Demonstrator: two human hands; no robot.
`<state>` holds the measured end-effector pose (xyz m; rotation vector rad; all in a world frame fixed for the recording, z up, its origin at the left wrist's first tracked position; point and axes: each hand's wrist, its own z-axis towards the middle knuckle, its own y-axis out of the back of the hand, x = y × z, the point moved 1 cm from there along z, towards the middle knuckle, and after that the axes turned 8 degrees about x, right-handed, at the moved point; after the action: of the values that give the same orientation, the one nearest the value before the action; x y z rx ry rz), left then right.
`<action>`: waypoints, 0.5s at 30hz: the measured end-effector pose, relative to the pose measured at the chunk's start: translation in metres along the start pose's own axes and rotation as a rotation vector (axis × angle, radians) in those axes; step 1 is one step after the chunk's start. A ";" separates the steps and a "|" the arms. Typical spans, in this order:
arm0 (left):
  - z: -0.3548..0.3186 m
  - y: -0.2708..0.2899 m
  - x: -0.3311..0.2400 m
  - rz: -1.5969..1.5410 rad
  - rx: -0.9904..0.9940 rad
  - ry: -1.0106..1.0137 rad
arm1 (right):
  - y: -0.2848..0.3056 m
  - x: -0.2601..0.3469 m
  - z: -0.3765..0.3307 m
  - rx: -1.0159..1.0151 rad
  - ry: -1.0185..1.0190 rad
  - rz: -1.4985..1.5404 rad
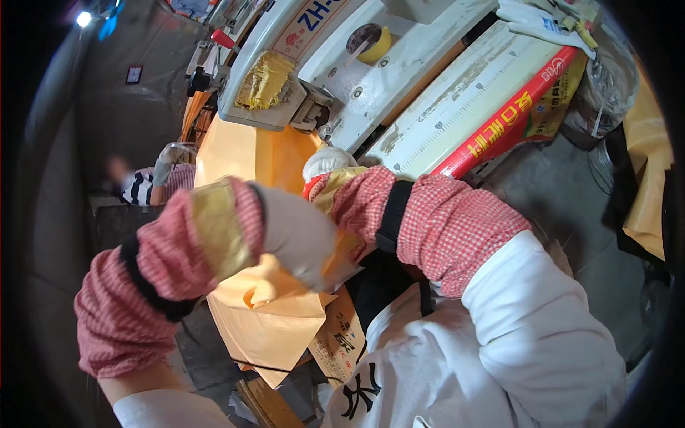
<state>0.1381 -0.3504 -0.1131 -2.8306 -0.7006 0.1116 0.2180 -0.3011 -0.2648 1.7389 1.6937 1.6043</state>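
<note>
Both hands wear white gloves under red checked sleeve covers. The left hand is curled shut on the folded top of an orange paper bag, whose lower end is cut off below. The right hand reaches toward the white machine; its fingers are hidden, so its grip cannot be told. A red-edged package leans beside the machine.
</note>
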 end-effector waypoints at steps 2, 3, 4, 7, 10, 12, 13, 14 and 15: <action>-0.010 -0.017 0.005 -0.037 0.053 0.123 | -0.001 -0.006 -0.002 0.023 -0.013 -0.046; -0.013 -0.034 -0.001 -0.029 0.113 0.168 | 0.000 -0.009 -0.007 0.033 -0.018 -0.069; -0.016 -0.051 -0.013 -0.076 0.168 0.187 | 0.002 -0.010 -0.013 0.039 -0.017 -0.094; -0.011 -0.077 -0.055 -0.016 -0.005 -0.137 | 0.011 -0.005 -0.056 -0.157 0.105 -0.472; 0.016 -0.058 -0.092 -0.010 -0.470 -0.480 | 0.012 -0.008 -0.084 -0.356 0.267 -0.726; 0.023 -0.043 -0.096 0.030 -0.521 -0.504 | 0.007 -0.015 -0.091 -0.340 0.352 -0.519; 0.024 -0.040 -0.095 -0.014 -0.543 -0.519 | 0.005 -0.016 -0.096 -0.333 0.402 -0.414; 0.026 -0.038 -0.093 -0.047 -0.561 -0.547 | 0.002 -0.020 -0.100 -0.318 0.434 -0.306; 0.027 -0.038 -0.092 -0.047 -0.564 -0.558 | 0.000 -0.023 -0.105 -0.303 0.466 -0.197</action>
<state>0.0365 -0.3552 -0.1290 -3.3366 -1.0437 0.8460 0.1418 -0.3713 -0.2378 1.0778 1.6240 2.1499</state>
